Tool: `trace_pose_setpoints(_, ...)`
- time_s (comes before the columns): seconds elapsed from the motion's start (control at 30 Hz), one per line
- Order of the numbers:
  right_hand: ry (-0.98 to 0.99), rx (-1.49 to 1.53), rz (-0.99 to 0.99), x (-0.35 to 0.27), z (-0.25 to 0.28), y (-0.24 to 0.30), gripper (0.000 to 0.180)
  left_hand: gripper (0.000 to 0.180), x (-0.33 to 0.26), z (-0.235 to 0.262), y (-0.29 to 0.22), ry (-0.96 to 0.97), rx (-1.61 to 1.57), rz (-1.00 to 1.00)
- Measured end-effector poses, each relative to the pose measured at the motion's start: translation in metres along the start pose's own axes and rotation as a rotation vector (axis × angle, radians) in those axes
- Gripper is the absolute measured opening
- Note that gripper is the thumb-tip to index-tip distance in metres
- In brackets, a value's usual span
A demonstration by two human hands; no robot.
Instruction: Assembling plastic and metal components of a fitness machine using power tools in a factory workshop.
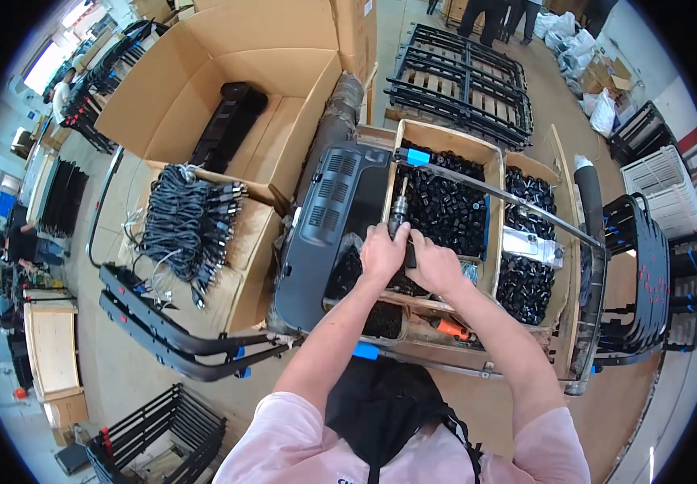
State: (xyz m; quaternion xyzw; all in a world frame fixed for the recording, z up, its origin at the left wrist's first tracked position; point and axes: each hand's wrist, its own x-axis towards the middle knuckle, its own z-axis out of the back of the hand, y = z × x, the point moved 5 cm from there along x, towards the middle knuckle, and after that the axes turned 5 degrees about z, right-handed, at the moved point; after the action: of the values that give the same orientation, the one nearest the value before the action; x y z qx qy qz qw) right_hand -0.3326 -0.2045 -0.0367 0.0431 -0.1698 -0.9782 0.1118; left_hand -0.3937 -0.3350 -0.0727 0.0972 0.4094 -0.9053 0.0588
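Both my hands are together on a power screwdriver, whose thin bit points away from me. My left hand is closed on its body from the left, and my right hand wraps its rear part from the right. Under and beyond the tool, a wooden box holds many small black plastic parts. Left of my hands lies a large black plastic cover with vent slots. A metal rail with a blue end crosses above the boxes to the right. My fingers hide most of the tool's handle.
An open cardboard box stands back left with a black plastic part inside. Bundled black cables lie on cardboard. Black metal frames are stacked at the back. Nearby are an orange-handled tool and curved black bars.
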Motion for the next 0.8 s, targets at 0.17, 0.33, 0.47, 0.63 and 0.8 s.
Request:
trace_pose_setpoints(0.17,0.018,0.024,-0.05,0.044,-0.015,-0.014,0.082,0.055,0.039,-0.007,0.004,-0.07,0.015,-0.023)
trace_pose_setpoints(0.33,0.104,0.048,-0.088,0.057,-0.01,-0.019,0.084,0.055,0.051,-0.008,0.004,-0.073,0.039,-0.015)
trace_pose_setpoints(0.47,0.103,0.088,-0.114,0.064,-0.016,-0.025,0.085,0.056,0.059,-0.008,0.001,-0.059,0.041,-0.033)
trace_pose_setpoints(0.63,0.043,0.094,-0.079,0.064,-0.02,-0.022,0.083,0.056,0.063,-0.009,0.006,-0.057,0.067,-0.032)
trace_pose_setpoints(0.8,0.045,0.092,-0.088,0.062,-0.019,-0.025,0.084,0.054,0.062,-0.011,0.005,-0.075,0.018,-0.046)
